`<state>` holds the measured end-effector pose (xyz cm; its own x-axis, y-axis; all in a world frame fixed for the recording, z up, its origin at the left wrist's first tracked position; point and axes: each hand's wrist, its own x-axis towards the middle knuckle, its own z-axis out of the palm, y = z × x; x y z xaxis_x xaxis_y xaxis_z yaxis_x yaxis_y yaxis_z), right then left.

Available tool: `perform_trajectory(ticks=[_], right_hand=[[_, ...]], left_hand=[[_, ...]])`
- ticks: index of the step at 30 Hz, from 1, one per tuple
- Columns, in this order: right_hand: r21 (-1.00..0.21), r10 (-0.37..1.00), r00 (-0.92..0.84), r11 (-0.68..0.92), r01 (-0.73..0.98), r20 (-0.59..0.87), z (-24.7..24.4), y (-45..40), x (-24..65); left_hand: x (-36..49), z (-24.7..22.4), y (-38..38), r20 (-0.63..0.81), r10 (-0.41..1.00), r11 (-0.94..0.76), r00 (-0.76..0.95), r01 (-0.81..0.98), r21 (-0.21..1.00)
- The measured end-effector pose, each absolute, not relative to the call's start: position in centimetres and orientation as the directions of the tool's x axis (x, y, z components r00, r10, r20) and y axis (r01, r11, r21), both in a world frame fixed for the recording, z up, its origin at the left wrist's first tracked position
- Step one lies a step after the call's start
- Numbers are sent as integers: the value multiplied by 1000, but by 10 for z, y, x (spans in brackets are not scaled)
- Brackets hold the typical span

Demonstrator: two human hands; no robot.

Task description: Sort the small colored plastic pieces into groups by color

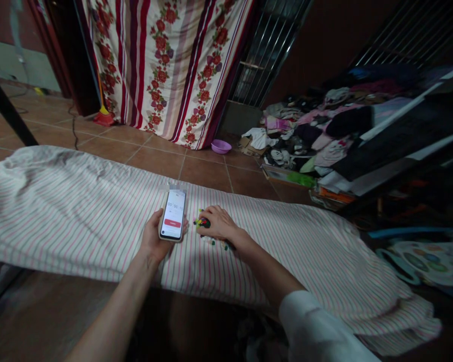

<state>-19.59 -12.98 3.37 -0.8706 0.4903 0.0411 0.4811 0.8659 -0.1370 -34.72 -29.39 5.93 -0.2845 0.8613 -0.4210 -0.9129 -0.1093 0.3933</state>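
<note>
My left hand [154, 234] is wrapped round a phone [172, 215] in a pale case. Its lit screen faces up and shows a timer with a red button. To the right of the phone, my right hand [216, 223] is curled over a cluster of small colourful pieces [202, 221], in green, yellow, red and black. Its fingers partly hide them, and their kind is too small to tell. More small pieces [224, 245], dark green and pale, lie on the striped cloth [109, 201] beneath the palm and wrist.
The cloth covers a long, low surface in front of me. Beyond it are a tiled floor [156, 156], a flowered curtain [166, 65], a purple basin [221, 146] and a red broom [104, 117]. Piled clothes [305, 125] lie at the back right, and a light-blue patterned object [430, 261] stands at the right.
</note>
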Motion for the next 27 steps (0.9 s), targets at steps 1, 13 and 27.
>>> perform_trajectory(ticks=[1,13,27], right_hand=[[-148,462,-885,880,451,52,34,-131,-192],[-212,329,-921,934,286,210,32,-132,-152],[-200,704,-655,708,677,273,5,-168,-97]], left_hand=[[-347,60,-294,-421,862,-111,-282,-916,386],[-351,60,-298,-437,845,-104,-307,-897,430],[-353,60,-302,-419,851,-110,-318,-886,450]])
